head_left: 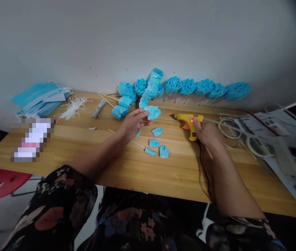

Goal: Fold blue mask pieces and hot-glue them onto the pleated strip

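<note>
Between the fingers and thumb of my left hand [135, 121] is a small blue flower [153, 112], made of folded mask-like material. My right hand [207, 131] grips a yellow glue gun [186, 116]; its red light is lit and the nozzle points left toward the flower, a short gap apart. Below the hands lie loose folded blue petals [154, 143] and a thin stick tipped with a rolled blue piece [150, 151]. Just behind the flower, a stack of blue petals [152, 85] leans up over finished flowers.
Several blue roses [187, 86] line the wall. To the left are blue face masks [43, 101], white ear loops [73, 107] and a blurred-out phone [34, 140]. Tape rolls [260, 146] and papers [281, 122] crowd the right. The gun's black cord [202, 167] runs off the front edge.
</note>
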Available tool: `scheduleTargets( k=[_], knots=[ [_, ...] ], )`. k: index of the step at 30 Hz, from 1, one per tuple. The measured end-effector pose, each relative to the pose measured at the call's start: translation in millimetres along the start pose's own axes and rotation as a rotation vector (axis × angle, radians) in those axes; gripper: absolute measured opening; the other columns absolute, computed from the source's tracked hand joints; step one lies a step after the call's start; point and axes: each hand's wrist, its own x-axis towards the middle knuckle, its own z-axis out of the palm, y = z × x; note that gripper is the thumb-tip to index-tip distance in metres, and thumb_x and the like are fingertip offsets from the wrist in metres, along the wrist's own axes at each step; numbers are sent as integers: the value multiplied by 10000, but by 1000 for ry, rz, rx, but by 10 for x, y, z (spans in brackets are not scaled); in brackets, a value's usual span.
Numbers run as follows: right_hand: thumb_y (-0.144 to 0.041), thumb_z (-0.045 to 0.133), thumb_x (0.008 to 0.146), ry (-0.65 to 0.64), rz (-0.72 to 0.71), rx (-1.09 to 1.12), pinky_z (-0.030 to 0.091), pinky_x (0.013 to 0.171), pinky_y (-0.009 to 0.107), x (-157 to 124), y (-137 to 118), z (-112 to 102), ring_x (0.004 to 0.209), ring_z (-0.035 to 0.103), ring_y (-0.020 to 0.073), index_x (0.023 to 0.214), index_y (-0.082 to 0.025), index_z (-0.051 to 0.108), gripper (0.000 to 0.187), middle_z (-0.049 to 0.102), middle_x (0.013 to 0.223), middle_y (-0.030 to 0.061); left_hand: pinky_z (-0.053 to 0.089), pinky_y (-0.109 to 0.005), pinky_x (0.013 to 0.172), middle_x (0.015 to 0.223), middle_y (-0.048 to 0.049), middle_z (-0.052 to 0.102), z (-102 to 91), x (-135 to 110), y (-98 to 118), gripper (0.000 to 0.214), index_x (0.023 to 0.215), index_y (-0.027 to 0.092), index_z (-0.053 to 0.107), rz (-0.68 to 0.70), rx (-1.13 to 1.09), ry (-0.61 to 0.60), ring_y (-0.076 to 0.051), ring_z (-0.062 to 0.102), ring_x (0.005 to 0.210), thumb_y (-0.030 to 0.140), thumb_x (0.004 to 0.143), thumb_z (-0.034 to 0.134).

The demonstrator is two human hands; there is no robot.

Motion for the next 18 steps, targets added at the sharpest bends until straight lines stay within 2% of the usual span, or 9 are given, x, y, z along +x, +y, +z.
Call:
scheduleTargets(
  k=[4, 5, 7, 10, 12, 15, 18],
  knots=[
    [-606, 356, 1023, 27, 86, -259, 470, 661, 397, -187, -136, -251, 881, 748, 373, 912, -163, 816, 648, 781, 893, 227, 507, -288, 705, 722, 11, 656, 26, -6, 16, 307, 825, 160, 591, 0, -1, 17, -131, 655, 688, 252, 736, 870],
    [-577, 368, 1031, 64, 55, -258, 457, 654, 387, -227, -188, -289, 869, 749, 362, 931, -175, 813, 607, 785, 913, 215, 500, -281, 693, 716, 14, 651, 33, -10, 21, 297, 821, 160, 588, 1, -2, 20, -125, 648, 677, 243, 741, 862],
    [-513, 410, 1040, 75, -106, -172, 436, 648, 368, -274, -314, -299, 844, 744, 334, 976, -201, 799, 504, 794, 933, 179, 482, -265, 668, 708, 19, 645, 47, -17, 28, 272, 818, 161, 586, 0, 4, 21, -110, 628, 651, 225, 754, 842],
    [-370, 498, 1025, -70, -403, 17, 445, 695, 346, -254, -533, -175, 929, 743, 296, 1052, -236, 782, 315, 811, 1041, 108, 447, -244, 626, 688, 32, 632, 61, -25, 35, 248, 811, 166, 583, -8, 30, 32, -92, 598, 613, 217, 764, 821],
    [-307, 546, 1002, -166, -543, 68, 458, 743, 341, -205, -675, -56, 1017, 731, 289, 1085, -247, 773, 249, 801, 1150, 75, 428, -236, 604, 676, 38, 621, 63, -25, 37, 254, 804, 165, 585, -4, 43, 39, -89, 590, 603, 226, 752, 826],
    [-245, 537, 1001, -202, -629, 117, 465, 784, 333, -141, -825, 99, 1056, 710, 265, 1123, -243, 754, 249, 778, 1203, 68, 417, -231, 586, 675, 36, 623, 60, -23, 37, 284, 793, 159, 598, 13, 46, 36, -88, 589, 602, 248, 713, 856],
    [-217, 574, 970, -172, -658, 167, 456, 759, 319, -118, -862, 219, 1004, 694, 248, 1050, -228, 734, 179, 765, 1098, 79, 418, -230, 590, 678, 30, 626, 52, -22, 34, 306, 796, 152, 619, 20, 50, 30, -91, 593, 614, 275, 692, 880]
  ],
)
